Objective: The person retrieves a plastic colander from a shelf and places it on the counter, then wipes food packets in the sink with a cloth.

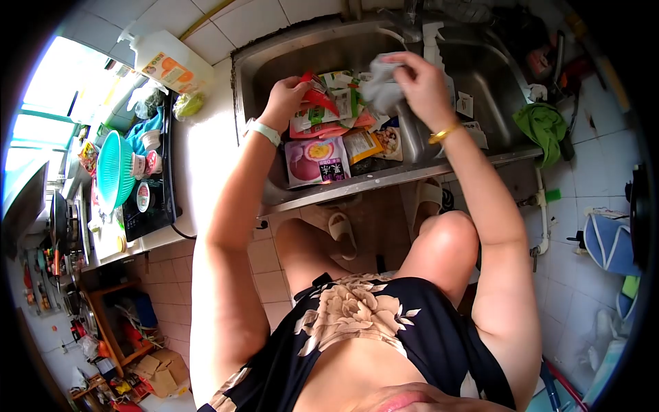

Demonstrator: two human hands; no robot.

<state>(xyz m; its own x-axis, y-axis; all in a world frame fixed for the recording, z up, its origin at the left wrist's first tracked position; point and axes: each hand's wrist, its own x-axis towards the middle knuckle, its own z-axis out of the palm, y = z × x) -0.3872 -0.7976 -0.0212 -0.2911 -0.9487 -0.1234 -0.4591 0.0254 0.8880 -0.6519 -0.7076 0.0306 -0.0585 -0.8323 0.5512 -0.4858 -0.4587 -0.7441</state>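
Observation:
Over the left basin of the steel sink [274, 196], my left hand [287, 99] pinches a red packet [320, 96]. My right hand [424, 86] is closed on a grey cloth [383, 84], blurred by motion, above the divider between the basins. Below both hands lies a pile of flat packets in the left basin, among them a purple and white packet [317, 161], a yellow packet [362, 144] and green and white ones [343, 103]. The cloth hides part of the pile.
A large white bottle [168, 62] stands on the counter at the left, near a turquoise basket [115, 172]. A green cloth [542, 130] hangs at the sink's right edge. White scraps [465, 104] lie in the right basin.

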